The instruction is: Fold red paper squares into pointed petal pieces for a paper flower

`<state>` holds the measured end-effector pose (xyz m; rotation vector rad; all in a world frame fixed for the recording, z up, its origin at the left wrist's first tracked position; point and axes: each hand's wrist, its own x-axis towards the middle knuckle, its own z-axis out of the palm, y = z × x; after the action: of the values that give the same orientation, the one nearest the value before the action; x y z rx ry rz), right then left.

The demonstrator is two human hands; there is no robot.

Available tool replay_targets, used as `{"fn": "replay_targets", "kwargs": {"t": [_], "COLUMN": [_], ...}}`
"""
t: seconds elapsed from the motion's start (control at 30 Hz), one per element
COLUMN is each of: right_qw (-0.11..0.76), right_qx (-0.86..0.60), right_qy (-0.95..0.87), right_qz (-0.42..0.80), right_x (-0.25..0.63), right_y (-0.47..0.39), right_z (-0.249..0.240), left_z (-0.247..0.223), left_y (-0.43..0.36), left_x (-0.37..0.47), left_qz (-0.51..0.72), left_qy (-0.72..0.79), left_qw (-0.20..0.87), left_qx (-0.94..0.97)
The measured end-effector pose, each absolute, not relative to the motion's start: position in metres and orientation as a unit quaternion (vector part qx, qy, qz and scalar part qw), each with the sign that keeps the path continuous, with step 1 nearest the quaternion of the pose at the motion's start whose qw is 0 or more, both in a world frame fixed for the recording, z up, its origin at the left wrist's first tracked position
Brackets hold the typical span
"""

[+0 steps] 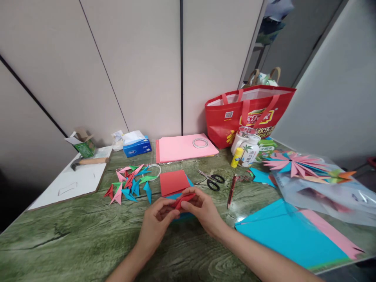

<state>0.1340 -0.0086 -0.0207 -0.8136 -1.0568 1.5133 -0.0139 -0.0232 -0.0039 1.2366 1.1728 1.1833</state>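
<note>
Both hands hold a small piece of folded red paper (182, 201) above the front of the table. My left hand (158, 217) pinches its left end between thumb and fingers. On the other end, my right hand (202, 207) presses with the thumb on top and the fingers behind. Just beyond them lies a red paper square (174, 182), with blue paper partly showing beneath it and under the hands. To the left is a loose group of folded paper pieces (129, 182) in pink, red, green and blue. Black-handled scissors (214, 182) rest right of the square.
A pencil (232, 191), a yellow glue stick (236, 157) and blue paper sheets (293, 233) lie to the right. Behind stand a red bag (217, 125), pink sheets (176, 148) and a tissue box (137, 146). A hammer (91, 161) rests on a white board (73, 184) at left.
</note>
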Motion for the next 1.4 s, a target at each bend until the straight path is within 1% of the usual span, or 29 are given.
{"fn": "replay_targets", "kwargs": {"t": [0.17, 0.43, 0.5, 0.63, 0.73, 0.9, 1.0, 1.23, 1.4], "right_qw": [0.510, 0.526, 0.522, 0.514, 0.506, 0.517, 0.520, 0.511, 0.511], "right_qx": [-0.361, -0.355, -0.358, -0.393, -0.400, -0.370, -0.358, -0.357, -0.358], "right_qy": [-0.461, -0.441, -0.471, -0.555, -0.565, -0.528, -0.530, -0.616, -0.628], "right_qz": [0.630, 0.635, 0.614, 0.523, 0.515, 0.563, 0.566, 0.482, 0.465], "right_x": [0.1350, 0.1344, 0.1344, 0.1353, 0.1355, 0.1352, 0.1354, 0.1359, 0.1361], "right_y": [-0.0094, -0.0084, -0.0089, -0.0112, -0.0124, -0.0131, -0.0133, -0.0140, -0.0156], "right_z": [-0.0201, -0.0216, -0.0221, -0.0208, -0.0201, -0.0205, -0.0204, -0.0219, -0.0183], "left_z": [-0.0043, -0.0070, -0.0067, -0.0058, -0.0053, -0.0060, -0.0076, -0.0116, -0.0107], "left_y": [-0.0229, -0.0231, -0.0236, -0.0237, -0.0239, -0.0246, -0.0251, -0.0246, -0.0253], "left_x": [-0.0142, -0.0151, -0.0159, -0.0175, -0.0174, -0.0163, -0.0166, -0.0174, -0.0165], "left_qz": [0.499, 0.497, 0.504, 0.506, 0.506, 0.513, 0.527, 0.550, 0.548], "left_qy": [0.485, 0.489, 0.485, 0.485, 0.483, 0.483, 0.464, 0.429, 0.427], "left_qw": [0.475, 0.483, 0.478, 0.449, 0.430, 0.462, 0.461, 0.446, 0.476], "left_qx": [0.539, 0.530, 0.532, 0.555, 0.570, 0.539, 0.543, 0.561, 0.539]}}
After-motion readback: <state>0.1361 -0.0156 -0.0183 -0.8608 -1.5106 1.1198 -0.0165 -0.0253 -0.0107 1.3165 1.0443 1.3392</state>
